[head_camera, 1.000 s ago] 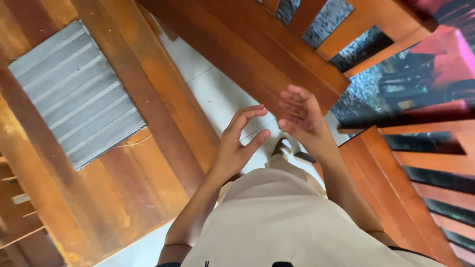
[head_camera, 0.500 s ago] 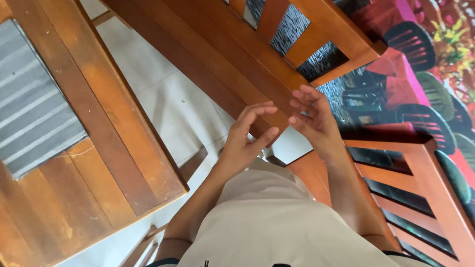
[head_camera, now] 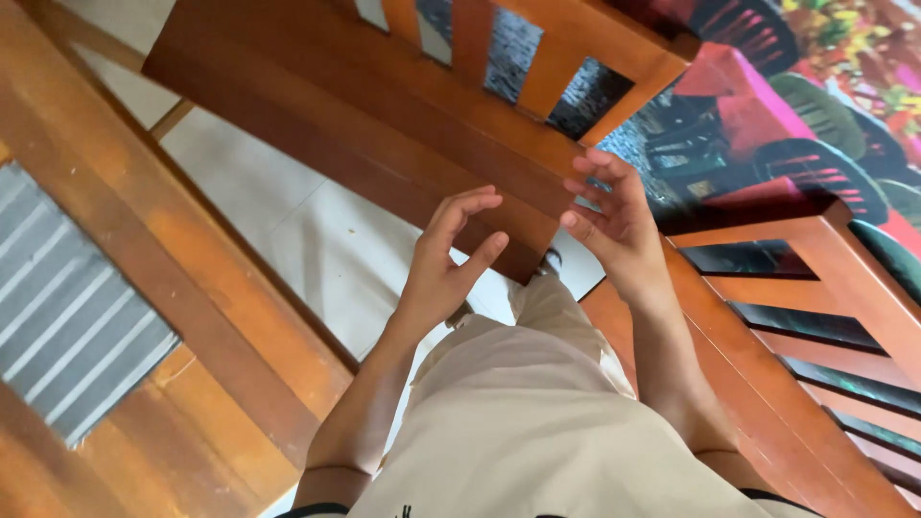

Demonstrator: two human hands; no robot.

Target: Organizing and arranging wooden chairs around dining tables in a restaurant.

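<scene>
I have both hands empty, the left hand (head_camera: pixel 443 264) with a wide, loosely curled grip and the right hand (head_camera: pixel 614 225) likewise, nearest the wooden chair rail (head_camera: pixel 384 144) just beyond them, so I'd judge a square approach best.

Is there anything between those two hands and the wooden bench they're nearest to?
Nothing visible. The left hand and right hand are empty, fingers curled, just above the bench.

- One view only, worn on the head, looking steeply down the person's own front.
- It sits close above both raised hands (left hand (head_camera: pixel 443 261), right hand (head_camera: pixel 614 223)).
- Beyond them: wooden chair (head_camera: pixel 384 115), tiled floor (head_camera: pixel 317 240).
</scene>
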